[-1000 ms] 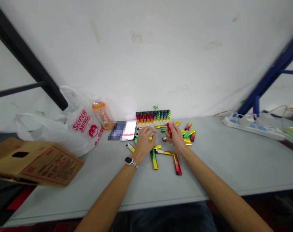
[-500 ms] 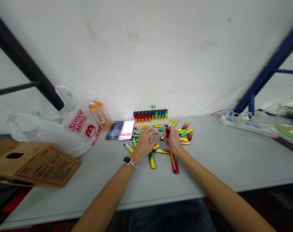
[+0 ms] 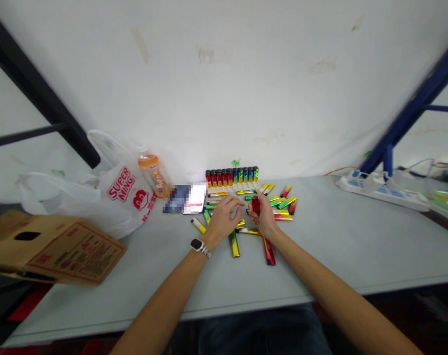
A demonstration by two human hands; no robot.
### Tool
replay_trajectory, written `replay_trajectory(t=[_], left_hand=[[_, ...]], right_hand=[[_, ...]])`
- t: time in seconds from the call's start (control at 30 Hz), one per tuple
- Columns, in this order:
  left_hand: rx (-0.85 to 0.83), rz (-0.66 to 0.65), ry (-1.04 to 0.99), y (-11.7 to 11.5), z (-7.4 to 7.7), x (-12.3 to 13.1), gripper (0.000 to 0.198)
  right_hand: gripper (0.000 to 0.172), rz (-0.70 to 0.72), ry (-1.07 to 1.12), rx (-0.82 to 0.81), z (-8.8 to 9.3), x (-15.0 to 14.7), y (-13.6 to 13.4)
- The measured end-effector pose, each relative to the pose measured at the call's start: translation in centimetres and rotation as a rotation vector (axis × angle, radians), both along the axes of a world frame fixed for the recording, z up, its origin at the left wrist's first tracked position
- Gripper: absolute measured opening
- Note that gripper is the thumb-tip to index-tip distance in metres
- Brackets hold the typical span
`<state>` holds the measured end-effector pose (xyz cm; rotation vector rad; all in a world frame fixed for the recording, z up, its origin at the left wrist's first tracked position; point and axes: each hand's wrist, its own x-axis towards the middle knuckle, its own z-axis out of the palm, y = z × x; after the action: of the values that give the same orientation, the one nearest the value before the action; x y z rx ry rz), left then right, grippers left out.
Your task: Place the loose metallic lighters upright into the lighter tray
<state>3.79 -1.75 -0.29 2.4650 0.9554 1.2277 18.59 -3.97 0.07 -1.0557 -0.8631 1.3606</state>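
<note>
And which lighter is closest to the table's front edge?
The red lighter lying beside the right forearm: its dark end reaches farther forward than the green-and-yellow lighter to its left.

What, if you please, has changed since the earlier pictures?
The right hand has drawn back slightly from the standing row of lighters, still gripping a red lighter. The left hand, the row and the bottle look unchanged.

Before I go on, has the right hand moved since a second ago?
Yes: the right hand has drawn slightly back, farther from the standing lighters.
</note>
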Motion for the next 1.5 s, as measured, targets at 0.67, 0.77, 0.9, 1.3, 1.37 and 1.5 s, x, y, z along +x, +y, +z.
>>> replay_trajectory(t=[0.67, 0.77, 0.9, 1.3, 1.37, 1.5], left_hand=[[0.002, -0.009, 0.001, 0.1, -0.1, 0.0, 0.016], [0.003, 0.002, -0.003, 0.0, 0.0, 0.0, 0.015], [-0.023, 0.025, -0.034, -0.3, 0.4, 0.1, 0.015], [-0.417, 0.011, -0.365, 1.1, 1.3, 1.4, 0.026], [-0.489, -0.061, -0.365, 1.7, 1.9, 1.1, 0.026], [-0.517, -0.159, -0.214, 3.6, 4.3, 0.5, 0.024]], right_hand=[[0.047, -0.129, -0.106, 0.083, 0.6, -0.8, -0.6], [0.049, -0.112, -0.145, 0.078, 0.3, -0.8, -0.5], [0.057, -0.060, -0.148, 0.056, -0.3, -0.6, -0.1], [0.029, -0.134, -0.528, 0.423, -1.4, -0.5, 0.4], [0.027, -0.110, -0.561, 0.483, -1.3, -0.4, 0.3], [0.025, -0.138, -0.633, 0.535, -1.2, 0.3, 0.6]])
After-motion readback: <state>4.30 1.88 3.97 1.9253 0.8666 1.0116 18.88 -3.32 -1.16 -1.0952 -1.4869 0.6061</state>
